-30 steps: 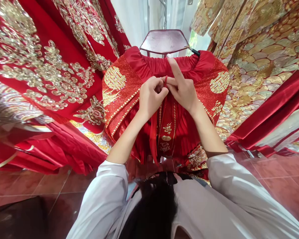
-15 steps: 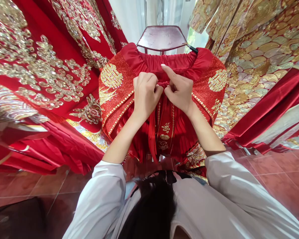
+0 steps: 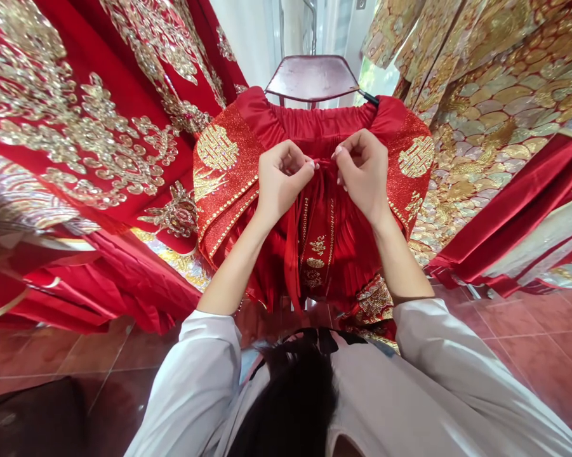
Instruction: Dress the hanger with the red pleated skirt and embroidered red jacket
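In front of me hangs a red skirt [image 3: 352, 241] with a gathered waistband, pleats and gold embroidery, its top spread wide. Thin red ties [image 3: 292, 260] meet in a small knot or loop at the centre of its waist. My left hand [image 3: 282, 178] pinches a red tie between thumb and forefinger, left of that knot. On the other side my right hand [image 3: 365, 174] has thumb and forefinger together at the tie's right end; the bit between its fingertips is mostly hidden. Below, loose tie ends dangle over the embroidered front panel [image 3: 315, 254].
A dark wooden chair back [image 3: 312, 77] stands behind the waistband, with a black clip-like tip [image 3: 369, 97] beside it. A red garment with silver-gold beading [image 3: 114, 146] hangs at left, a gold-patterned garment [image 3: 495, 127] at right. Red tiles [image 3: 528, 336] cover the floor.
Both hands have moved apart from the centre, the right hand further to the right. The right forefinger, stretched out before, is now curled to the thumb. The knot shows between them.
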